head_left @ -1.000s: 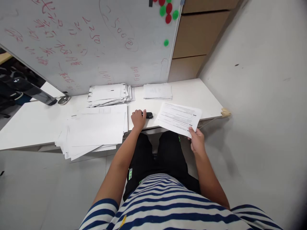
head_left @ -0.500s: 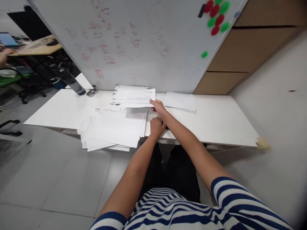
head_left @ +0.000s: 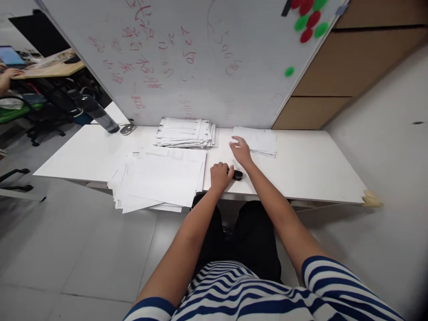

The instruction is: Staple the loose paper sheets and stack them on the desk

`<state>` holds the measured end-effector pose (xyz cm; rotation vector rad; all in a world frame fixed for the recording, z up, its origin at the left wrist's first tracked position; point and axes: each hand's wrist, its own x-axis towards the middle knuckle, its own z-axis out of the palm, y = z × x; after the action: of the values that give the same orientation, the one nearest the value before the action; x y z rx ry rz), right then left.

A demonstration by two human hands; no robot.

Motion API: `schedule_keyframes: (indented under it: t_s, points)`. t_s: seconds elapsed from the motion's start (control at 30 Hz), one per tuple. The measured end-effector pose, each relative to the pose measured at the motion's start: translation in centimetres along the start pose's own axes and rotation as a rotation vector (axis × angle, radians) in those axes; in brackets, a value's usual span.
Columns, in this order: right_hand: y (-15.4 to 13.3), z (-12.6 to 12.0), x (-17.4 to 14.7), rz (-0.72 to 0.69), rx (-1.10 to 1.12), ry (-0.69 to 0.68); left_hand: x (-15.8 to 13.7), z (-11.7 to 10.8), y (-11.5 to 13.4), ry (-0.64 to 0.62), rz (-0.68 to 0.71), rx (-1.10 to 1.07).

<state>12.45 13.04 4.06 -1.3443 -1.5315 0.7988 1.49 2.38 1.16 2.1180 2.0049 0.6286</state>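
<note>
My left hand [head_left: 220, 177] rests at the front of the white desk, its fingers wrapped round a black stapler [head_left: 237, 175] whose rounded end sticks out to the right. My right hand [head_left: 241, 150] is empty, its fingers apart, over the left edge of the small paper stack [head_left: 259, 140] on the right; whether it touches the sheets I cannot tell. A thick pile of paper sets [head_left: 185, 133] lies at the back against the whiteboard. Left of my left hand, a wide spread of loose sheets [head_left: 160, 176] overhangs the desk's front edge.
A whiteboard [head_left: 200, 58] with red writing and round magnets stands along the desk's [head_left: 310, 169] back. A dark bottle [head_left: 96, 111] and a computer mouse [head_left: 127, 129] are at the left. Cardboard boxes [head_left: 331, 67] stand behind on the right. Another person's hand [head_left: 11, 72] shows far left.
My right hand has let go of the paper set, now on the back pile, and has moved right to the small stack. The left hand stays on the stapler.
</note>
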Motion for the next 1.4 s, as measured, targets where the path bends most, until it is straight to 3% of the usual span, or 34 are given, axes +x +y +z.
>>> schedule_keyframes:
  t_s: [0.07, 0.17, 0.33, 0.53, 0.67, 0.87, 1.4]
  points:
    - [2.3, -3.5, 0.8, -0.022, -0.263, 0.086, 0.0, -0.1, 0.1, 0.015, -0.001, 0.007]
    - [5.8, -6.8, 1.6, 0.102, -0.592, 0.085, 0.0, -0.1, 0.1, 0.028, 0.0, 0.013]
    - [9.4, -7.2, 1.7, 0.209, -0.782, 0.029, 0.0, 0.2, 0.0, 0.054, 0.009, 0.038]
    - [9.7, -6.9, 1.5, 0.18, -0.805, 0.074, 0.2, 0.6, -0.2, 0.112, 0.04, 0.078]
    - [9.5, -6.8, 1.4, 0.136, -0.789, 0.177, 0.2, 0.8, -0.3, 0.13, 0.053, 0.083]
    - [9.4, -6.7, 1.5, 0.198, -0.721, 0.32, 0.3, 1.0, -0.5, 0.159, 0.062, 0.064]
    - [9.5, -7.1, 1.8, 0.193, -0.801, 0.153, 0.2, 0.9, -0.4, 0.143, 0.048, 0.023]
